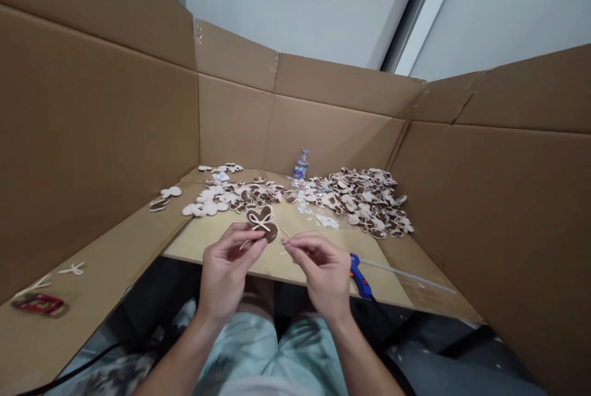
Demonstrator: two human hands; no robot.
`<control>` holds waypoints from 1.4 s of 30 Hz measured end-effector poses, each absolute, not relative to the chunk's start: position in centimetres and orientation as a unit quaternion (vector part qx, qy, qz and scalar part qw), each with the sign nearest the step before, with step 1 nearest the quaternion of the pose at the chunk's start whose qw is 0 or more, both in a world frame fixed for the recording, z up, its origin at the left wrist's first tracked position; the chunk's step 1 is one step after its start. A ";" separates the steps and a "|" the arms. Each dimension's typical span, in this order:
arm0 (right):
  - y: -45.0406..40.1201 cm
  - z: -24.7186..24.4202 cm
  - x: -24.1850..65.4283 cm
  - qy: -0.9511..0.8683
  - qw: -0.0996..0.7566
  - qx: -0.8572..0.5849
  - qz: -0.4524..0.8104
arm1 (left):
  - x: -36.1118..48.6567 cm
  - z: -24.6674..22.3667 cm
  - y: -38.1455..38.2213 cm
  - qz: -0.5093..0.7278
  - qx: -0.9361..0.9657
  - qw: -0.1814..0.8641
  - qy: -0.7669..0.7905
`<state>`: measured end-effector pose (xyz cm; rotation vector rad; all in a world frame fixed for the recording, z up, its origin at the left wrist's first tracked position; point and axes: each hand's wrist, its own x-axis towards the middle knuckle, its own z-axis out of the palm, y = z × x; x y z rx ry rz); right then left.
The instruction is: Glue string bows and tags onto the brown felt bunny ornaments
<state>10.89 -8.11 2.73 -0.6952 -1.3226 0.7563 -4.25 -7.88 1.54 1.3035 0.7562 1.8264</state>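
Left hand (228, 270) pinching brown bow-trimmed cutout (261, 225); right hand (321, 270) pinching thin white strand (285, 249); bottle (300, 166) label unreadable.

Surface: plywood board (378, 279)
Beyond board's middle: heaped brown-and-white cutouts (364, 202), plastic water bottle (300, 165)
Board's near right edge: blue hot glue gun (360, 276)

**Operator body, head view: left hand (228, 270), right hand (321, 273), forearms (182, 353), shorts (272, 353).**
Hands and forearms bare. Shorts: loose pale aqua fabric, soft creases across both thighs.

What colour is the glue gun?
The glue gun is mostly blue, best seen in the head view.
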 end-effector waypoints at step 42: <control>-9.8 2.6 11.7 -0.506 0.606 -0.249 0.561 | -3.3 2.4 -9.4 0.670 0.544 0.453 0.224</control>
